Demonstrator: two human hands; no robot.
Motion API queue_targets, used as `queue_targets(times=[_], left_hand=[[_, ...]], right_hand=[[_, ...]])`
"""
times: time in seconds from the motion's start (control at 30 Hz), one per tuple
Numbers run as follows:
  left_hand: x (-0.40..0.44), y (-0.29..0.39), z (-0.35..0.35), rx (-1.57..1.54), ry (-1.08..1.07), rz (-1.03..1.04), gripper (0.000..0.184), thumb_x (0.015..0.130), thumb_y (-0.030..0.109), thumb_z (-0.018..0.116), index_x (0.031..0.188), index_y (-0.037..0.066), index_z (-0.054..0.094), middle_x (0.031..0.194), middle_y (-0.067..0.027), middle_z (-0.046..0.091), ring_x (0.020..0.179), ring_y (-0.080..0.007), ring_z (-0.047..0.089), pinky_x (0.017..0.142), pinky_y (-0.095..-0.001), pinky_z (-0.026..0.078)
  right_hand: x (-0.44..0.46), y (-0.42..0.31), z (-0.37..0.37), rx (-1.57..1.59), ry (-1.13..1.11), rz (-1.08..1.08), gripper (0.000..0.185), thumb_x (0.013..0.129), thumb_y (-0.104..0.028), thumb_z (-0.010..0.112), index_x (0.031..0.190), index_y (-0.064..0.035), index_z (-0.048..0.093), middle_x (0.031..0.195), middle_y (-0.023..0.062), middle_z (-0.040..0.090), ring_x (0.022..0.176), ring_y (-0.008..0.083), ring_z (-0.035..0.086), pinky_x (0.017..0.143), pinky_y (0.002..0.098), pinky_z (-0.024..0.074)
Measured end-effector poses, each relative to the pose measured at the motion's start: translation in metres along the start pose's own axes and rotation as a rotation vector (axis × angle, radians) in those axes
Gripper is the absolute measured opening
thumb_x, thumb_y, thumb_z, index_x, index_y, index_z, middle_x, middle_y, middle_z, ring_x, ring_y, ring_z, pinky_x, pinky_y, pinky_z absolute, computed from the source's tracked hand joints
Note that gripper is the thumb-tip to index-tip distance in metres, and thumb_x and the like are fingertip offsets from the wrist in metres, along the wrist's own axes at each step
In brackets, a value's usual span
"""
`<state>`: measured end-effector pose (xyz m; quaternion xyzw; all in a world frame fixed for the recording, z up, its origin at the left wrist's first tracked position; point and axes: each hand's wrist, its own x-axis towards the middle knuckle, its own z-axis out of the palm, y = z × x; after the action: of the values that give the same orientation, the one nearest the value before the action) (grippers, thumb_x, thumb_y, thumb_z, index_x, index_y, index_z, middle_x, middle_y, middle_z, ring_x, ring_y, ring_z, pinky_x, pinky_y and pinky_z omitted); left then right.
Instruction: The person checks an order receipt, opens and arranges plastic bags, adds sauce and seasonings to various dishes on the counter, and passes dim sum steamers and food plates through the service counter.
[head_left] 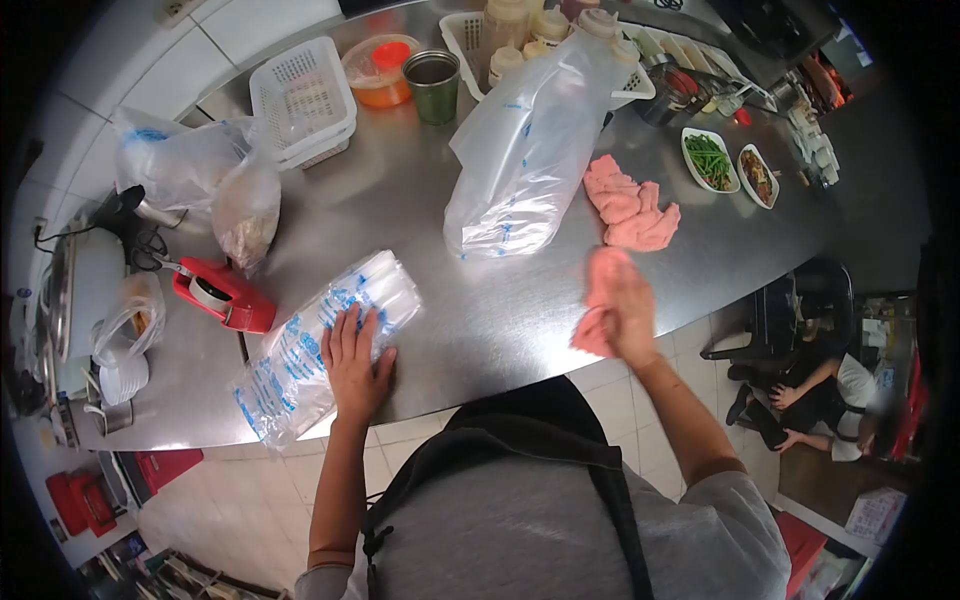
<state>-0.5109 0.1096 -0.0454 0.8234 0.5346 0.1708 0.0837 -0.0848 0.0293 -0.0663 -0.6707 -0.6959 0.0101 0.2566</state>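
My left hand (357,362) lies with its fingers spread on a pack of clear plastic bags (290,370) with blue print, near the table's front edge. In my right hand (632,312), slightly blurred, is a pink cloth (604,282), pressed against the steel table (490,325). Just beyond it a second pink cloth (632,205) lies crumpled. A large clear plastic bag (530,150) stands between the hands, farther back, its contents hard to make out.
At the left are a red tape dispenser (225,297), scissors (150,250) and filled plastic bags (247,210). Behind stand white baskets (300,95), a green cup (433,90) and squeeze bottles (507,25). Two food dishes (710,160) are at right. Another person (810,400) sits beyond the table.
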Motion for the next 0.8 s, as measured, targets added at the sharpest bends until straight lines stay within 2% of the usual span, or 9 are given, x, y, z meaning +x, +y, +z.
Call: queue_targets(times=[0.07, 0.13, 0.2, 0.33, 0.5, 0.63, 0.7, 0.8], left_hand=[[0.0, -0.003, -0.001, 0.001, 0.032, 0.025, 0.063, 0.079, 0.022, 0.071, 0.137, 0.01, 0.049, 0.138, -0.0126, 0.048, 0.129, -0.0345, 0.041, 0.111, -0.0491, 0.025], [0.004, 0.001, -0.003, -0.006, 0.072, -0.018, 0.06, 0.079, 0.021, 0.071, 0.134, 0.01, 0.052, 0.129, -0.012, 0.054, 0.121, -0.034, 0.046, 0.106, -0.0487, 0.029], [0.009, 0.011, -0.005, -0.028, 0.104, -0.114, 0.053, 0.078, 0.02, 0.071, 0.128, 0.01, 0.057, 0.118, -0.0104, 0.058, 0.111, -0.0324, 0.051, 0.101, -0.0483, 0.034], [0.016, 0.017, 0.001, 0.034, 0.146, -0.068, 0.029, 0.076, 0.014, 0.07, 0.105, 0.01, 0.066, 0.102, -0.008, 0.058, 0.097, -0.0302, 0.052, 0.089, -0.0449, 0.038], [0.021, 0.034, -0.007, 0.068, 0.206, -0.123, 0.015, 0.071, 0.009, 0.071, 0.085, 0.01, 0.065, 0.1, -0.0073, 0.057, 0.096, -0.0298, 0.052, 0.088, -0.0444, 0.038], [0.028, 0.054, -0.018, 0.09, 0.282, -0.132, 0.016, 0.067, 0.009, 0.073, 0.08, 0.009, 0.064, 0.103, -0.0074, 0.058, 0.1, -0.0295, 0.053, 0.091, -0.0461, 0.038], [0.039, 0.064, -0.021, 0.137, 0.354, -0.127, 0.015, 0.066, 0.009, 0.073, 0.078, 0.01, 0.064, 0.102, -0.0073, 0.06, 0.101, -0.0293, 0.053, 0.093, -0.0471, 0.037], [0.04, 0.046, -0.002, 0.333, 0.249, -0.018, 0.014, 0.068, 0.011, 0.073, 0.08, 0.01, 0.066, 0.101, -0.0063, 0.062, 0.104, -0.0278, 0.055, 0.097, -0.0472, 0.036]], right_hand=[[-0.004, 0.057, -0.021, -0.104, 0.036, 0.064, 0.05, 0.068, 0.003, 0.055, 0.117, -0.0039, 0.061, 0.124, 0.017, 0.059, 0.106, 0.0395, 0.054, 0.092, 0.0452, 0.0422], [0.005, 0.083, -0.042, -0.092, 0.167, 0.182, 0.042, 0.07, 0.004, 0.052, 0.11, -0.0033, 0.064, 0.115, 0.0155, 0.062, 0.1, 0.0374, 0.056, 0.089, 0.0431, 0.0443], [0.026, 0.102, -0.06, -0.15, 0.259, 0.2, 0.042, 0.072, 0.004, 0.05, 0.112, -0.0038, 0.063, 0.116, 0.0148, 0.061, 0.101, 0.0366, 0.056, 0.09, 0.0428, 0.0442], [0.087, 0.095, -0.095, -0.082, 0.397, 0.155, 0.041, 0.074, 0.002, 0.051, 0.113, -0.0055, 0.063, 0.117, 0.0139, 0.061, 0.103, 0.0361, 0.056, 0.093, 0.0424, 0.0441], [0.15, 0.125, -0.075, -0.136, 0.293, 0.07, 0.053, 0.076, -0.001, 0.055, 0.128, -0.0107, 0.058, 0.135, 0.0128, 0.052, 0.119, 0.0391, 0.047, 0.104, 0.0469, 0.0355], [0.173, 0.109, -0.056, -0.233, 0.227, -0.001, 0.062, 0.077, -0.002, 0.058, 0.137, -0.0131, 0.051, 0.148, 0.0117, 0.04, 0.135, 0.0428, 0.032, 0.114, 0.049, 0.0245], [0.176, 0.099, -0.045, -0.084, 0.207, -0.033, 0.056, 0.077, -0.001, 0.056, 0.133, -0.0101, 0.054, 0.147, 0.0136, 0.042, 0.138, 0.0426, 0.029, 0.116, 0.0494, 0.0211], [0.173, 0.078, -0.025, 0.155, 0.138, -0.078, 0.047, 0.08, -0.002, 0.056, 0.127, -0.0066, 0.058, 0.144, 0.0149, 0.046, 0.139, 0.0428, 0.027, 0.115, 0.0491, 0.0219]])
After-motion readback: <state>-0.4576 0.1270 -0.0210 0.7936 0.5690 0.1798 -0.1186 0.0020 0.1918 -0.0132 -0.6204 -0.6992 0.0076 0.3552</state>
